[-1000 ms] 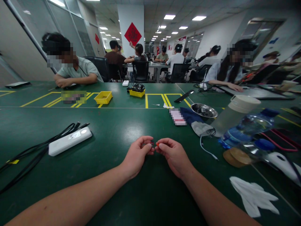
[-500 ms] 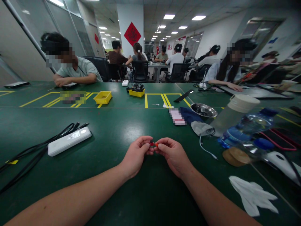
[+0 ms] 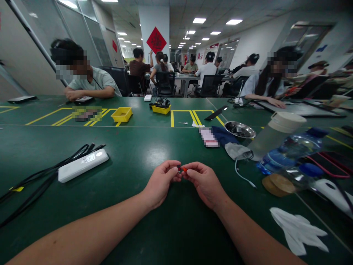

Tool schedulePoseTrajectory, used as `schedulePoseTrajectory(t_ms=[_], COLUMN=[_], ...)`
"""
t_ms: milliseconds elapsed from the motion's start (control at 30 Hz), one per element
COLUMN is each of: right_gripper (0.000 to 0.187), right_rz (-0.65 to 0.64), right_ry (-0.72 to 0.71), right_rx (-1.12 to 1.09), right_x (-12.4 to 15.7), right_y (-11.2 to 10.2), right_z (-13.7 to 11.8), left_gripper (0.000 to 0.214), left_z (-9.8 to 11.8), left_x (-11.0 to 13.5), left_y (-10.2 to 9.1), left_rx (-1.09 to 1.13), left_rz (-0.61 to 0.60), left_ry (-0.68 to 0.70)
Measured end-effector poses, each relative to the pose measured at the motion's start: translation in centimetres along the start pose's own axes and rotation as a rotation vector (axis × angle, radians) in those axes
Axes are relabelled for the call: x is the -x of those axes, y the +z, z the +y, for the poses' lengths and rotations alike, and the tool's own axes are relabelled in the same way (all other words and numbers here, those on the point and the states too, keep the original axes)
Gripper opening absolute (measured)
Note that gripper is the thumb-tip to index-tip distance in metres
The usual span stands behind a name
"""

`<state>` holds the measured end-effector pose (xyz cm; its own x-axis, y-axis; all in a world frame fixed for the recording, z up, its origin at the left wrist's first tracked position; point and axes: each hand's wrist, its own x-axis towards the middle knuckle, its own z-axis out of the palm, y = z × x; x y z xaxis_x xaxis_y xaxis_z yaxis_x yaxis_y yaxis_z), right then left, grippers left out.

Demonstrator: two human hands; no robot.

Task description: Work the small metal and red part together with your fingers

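Observation:
Just above the green table, my left hand [image 3: 162, 182] and my right hand [image 3: 203, 182] meet fingertip to fingertip. Thumb and fingers of my left hand are closed on a small dark piece [image 3: 179, 168], mostly covered by the fingertips. My right hand pinches a small orange-red piece [image 3: 184, 169] by its end, close against the dark one. Both pieces are too small to name, and I cannot tell whether they are joined.
At left lies a white power bank [image 3: 84, 165] beside black cables [image 3: 41, 173]. To the right are a plastic bottle [image 3: 292, 151], a tumbler [image 3: 275, 132], a metal bowl [image 3: 249, 133] and a white glove [image 3: 299, 230]. Yellow trays [image 3: 121, 115] stand farther back; co-workers sit across the table.
Both hands stay almost in place, still pinching. Less red shows at the left fingertips than before. The view has shifted slightly, and a person in the background has raised a hand.

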<state>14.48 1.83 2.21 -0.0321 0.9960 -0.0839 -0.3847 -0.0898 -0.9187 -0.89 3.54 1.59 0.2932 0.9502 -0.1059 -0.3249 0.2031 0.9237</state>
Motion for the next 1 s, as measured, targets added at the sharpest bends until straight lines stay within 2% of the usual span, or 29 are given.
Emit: schedulePoseTrajectory(t_ms=[200,500,1000], right_gripper=[0.012,0.010,0.012], right_rz=[0.020,-0.008,0.010], right_ry=[0.008,0.001,-0.002], right_rx=[0.032,0.010,0.080], right_x=[-0.12,0.14,0.01], right_y=[-0.20,0.18,-0.12], right_z=[0.35,-0.23,0.29], left_gripper=[0.029,0.023,0.024], left_z=[-0.27,0.02,-0.04], left_x=[0.04,0.05,0.08], left_y=[-0.25,0.00,0.03], left_rx=[-0.160,-0.012,-0.041], left_rz=[0.007,0.018,0.009], left_ry=[0.063,0.014,0.035])
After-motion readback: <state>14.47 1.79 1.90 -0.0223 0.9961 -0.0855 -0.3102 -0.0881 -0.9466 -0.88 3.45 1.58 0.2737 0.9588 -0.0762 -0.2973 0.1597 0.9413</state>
